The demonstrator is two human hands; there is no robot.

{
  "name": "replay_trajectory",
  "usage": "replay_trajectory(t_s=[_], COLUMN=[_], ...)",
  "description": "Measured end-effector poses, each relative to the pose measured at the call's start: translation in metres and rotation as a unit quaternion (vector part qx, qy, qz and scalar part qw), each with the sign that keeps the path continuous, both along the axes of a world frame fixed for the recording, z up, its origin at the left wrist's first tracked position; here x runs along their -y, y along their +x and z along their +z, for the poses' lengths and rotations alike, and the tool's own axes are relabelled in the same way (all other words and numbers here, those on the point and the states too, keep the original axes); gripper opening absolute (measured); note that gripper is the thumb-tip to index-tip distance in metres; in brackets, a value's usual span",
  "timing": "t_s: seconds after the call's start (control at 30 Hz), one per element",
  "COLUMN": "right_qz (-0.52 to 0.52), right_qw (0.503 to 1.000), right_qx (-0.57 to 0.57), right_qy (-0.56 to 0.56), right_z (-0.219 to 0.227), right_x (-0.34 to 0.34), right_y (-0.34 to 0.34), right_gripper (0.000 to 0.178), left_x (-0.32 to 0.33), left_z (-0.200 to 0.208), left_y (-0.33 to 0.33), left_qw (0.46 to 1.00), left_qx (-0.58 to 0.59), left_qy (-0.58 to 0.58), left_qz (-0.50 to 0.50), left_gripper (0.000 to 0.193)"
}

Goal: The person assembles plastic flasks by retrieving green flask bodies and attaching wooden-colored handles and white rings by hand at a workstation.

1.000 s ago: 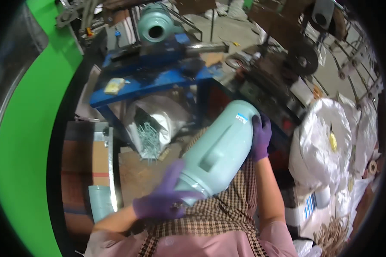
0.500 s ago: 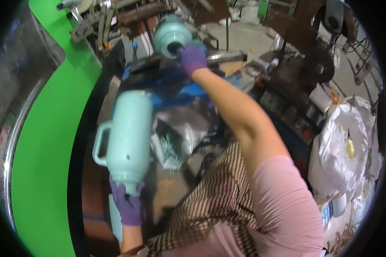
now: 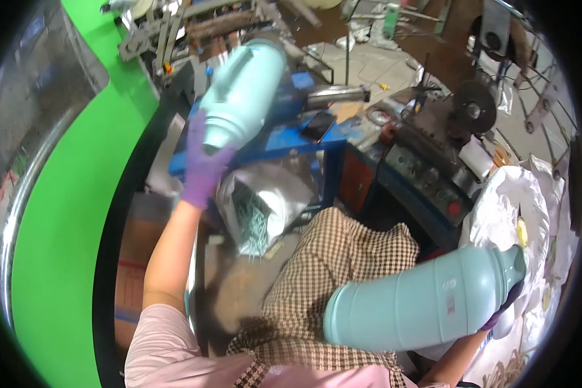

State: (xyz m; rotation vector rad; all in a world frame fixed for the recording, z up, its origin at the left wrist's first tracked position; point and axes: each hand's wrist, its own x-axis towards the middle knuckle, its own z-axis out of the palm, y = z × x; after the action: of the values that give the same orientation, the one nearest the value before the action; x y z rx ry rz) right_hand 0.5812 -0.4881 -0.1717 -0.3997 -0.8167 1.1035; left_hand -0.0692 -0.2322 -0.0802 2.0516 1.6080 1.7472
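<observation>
Two mint-green thermos jugs are in my gloved hands. My left hand (image 3: 204,169), in a purple glove, is closed round the neck of one jug (image 3: 251,87). That jug leans over the blue workbench (image 3: 265,143), its base pointing away from me and its handle on the upper left. At the lower right, my right hand (image 3: 503,312) grips the other jug (image 3: 414,302) at its neck end. This one lies nearly level in front of my lap, base toward the left. Most of my right hand's fingers are hidden behind the neck.
A bag of mint-green plastic scraps (image 3: 255,226) hangs below the bench. A dark phone (image 3: 319,126) lies on the bench. To the right stand a control panel (image 3: 427,181) with buttons and a white sack (image 3: 507,207). A green curved band (image 3: 58,246) runs along the left.
My left hand has carried its jug from the lower left up over the bench. My right hand has brought the other jug from the bench to the lower right.
</observation>
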Motion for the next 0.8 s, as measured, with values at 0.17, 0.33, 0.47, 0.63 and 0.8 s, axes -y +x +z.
replay_trajectory(t_s=[0.17,0.33,0.47,0.63,0.8], right_qz=[-0.154,-0.159,-0.079,-0.03,0.026], right_qw=[0.987,0.983,0.99,0.967,0.952], right_qx=[0.042,0.079,0.115,0.254,0.3], right_qy=[-0.032,0.051,0.025,-0.016,0.053], right_z=[-0.017,-0.007,0.039,0.064,0.071], right_x=[-0.029,-0.082,-0.106,-0.127,-0.14], right_y=[-0.026,-0.099,-0.135,-0.173,-0.216], right_gripper=[0.071,0.058,0.052,0.059,0.092], left_x=[-0.089,-0.177,-0.215,-0.156,-0.009], left_z=[0.05,0.099,0.112,0.133,0.128], left_y=[0.073,0.094,0.083,0.133,0.228], left_qw=[0.935,0.773,0.701,0.665,0.654], left_qx=[-0.306,-0.576,-0.68,-0.719,-0.253], left_qy=[-0.024,-0.148,-0.152,-0.164,-0.426], left_qz=[0.176,0.223,0.153,0.118,-0.571], left_gripper=[0.095,0.08,0.069,0.084,0.095])
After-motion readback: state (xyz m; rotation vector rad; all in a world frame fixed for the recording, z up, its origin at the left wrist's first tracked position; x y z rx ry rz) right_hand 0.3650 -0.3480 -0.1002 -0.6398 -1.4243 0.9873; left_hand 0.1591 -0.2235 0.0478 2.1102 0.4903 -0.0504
